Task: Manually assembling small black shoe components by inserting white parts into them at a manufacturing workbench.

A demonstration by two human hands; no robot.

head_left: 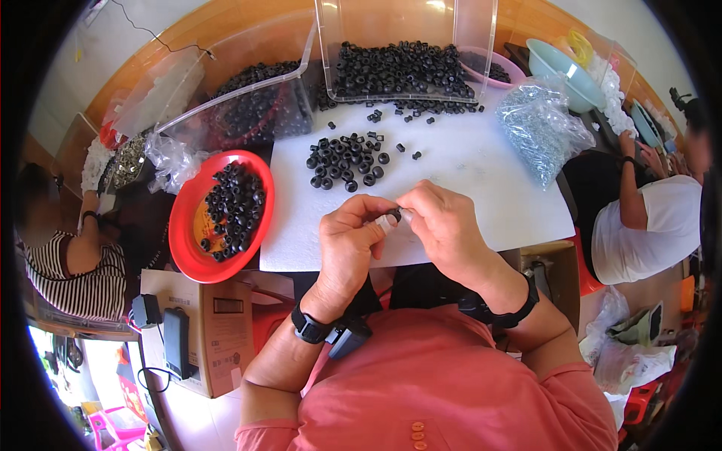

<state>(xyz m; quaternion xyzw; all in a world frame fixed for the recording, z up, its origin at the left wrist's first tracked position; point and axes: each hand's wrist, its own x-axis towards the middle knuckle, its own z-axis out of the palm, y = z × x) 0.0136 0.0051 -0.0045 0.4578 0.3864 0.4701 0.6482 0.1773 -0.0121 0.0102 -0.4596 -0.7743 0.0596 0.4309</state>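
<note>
Both my hands meet over the front edge of the white foam sheet (pixel 481 218). My left hand (pixel 350 237) pinches a small black cylindrical part (pixel 395 214) between thumb and fingertips; a white wrap covers the thumb tip. My right hand (pixel 444 222) is closed in a pinch right against the same part, and what its fingertips hold is too small to make out. Beyond the hands lies a loose pile of black knob-like parts (pixel 346 158). To the left, a red oval plate (pixel 184 259) holds more of these black parts.
Clear plastic bins (pixel 410 98) of black parts stand at the back. A bag of small silvery pieces (pixel 541 124) lies back right, near a pale blue basin (pixel 568 75). A cardboard box (pixel 218 338) stands lower left. Co-workers sit left (pixel 83 278) and right (pixel 647 233).
</note>
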